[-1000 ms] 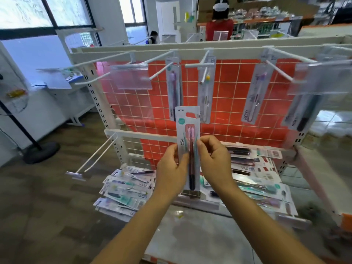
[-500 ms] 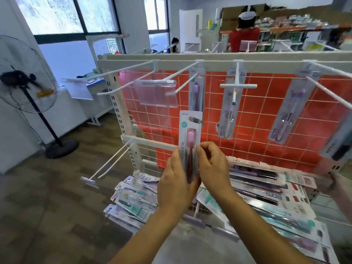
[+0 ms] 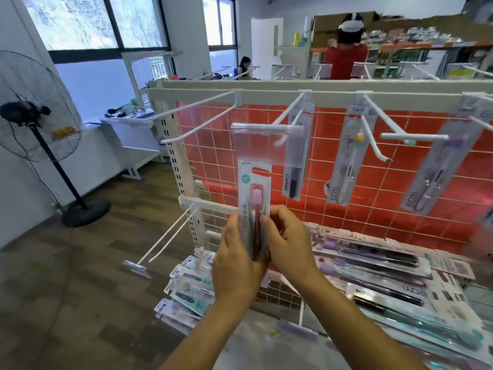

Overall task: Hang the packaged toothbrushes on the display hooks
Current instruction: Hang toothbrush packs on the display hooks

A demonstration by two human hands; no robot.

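i hold a packaged toothbrush (image 3: 254, 198) upright between both hands, my left hand (image 3: 234, 260) curled round its lower left edge and my right hand (image 3: 288, 244) pinching its right edge. its hang hole sits just below the clear tag (image 3: 266, 145) on a white hook (image 3: 286, 116), not yet on it.

I read bright, even daylight entering from the windows (image 3: 80, 22) at upper left (the panes are overexposed). Wide-angle distortion stretches the frame edges. The packages (image 3: 400, 303) at lower right are blurred, and the red panel (image 3: 360, 198) shows soft glare.
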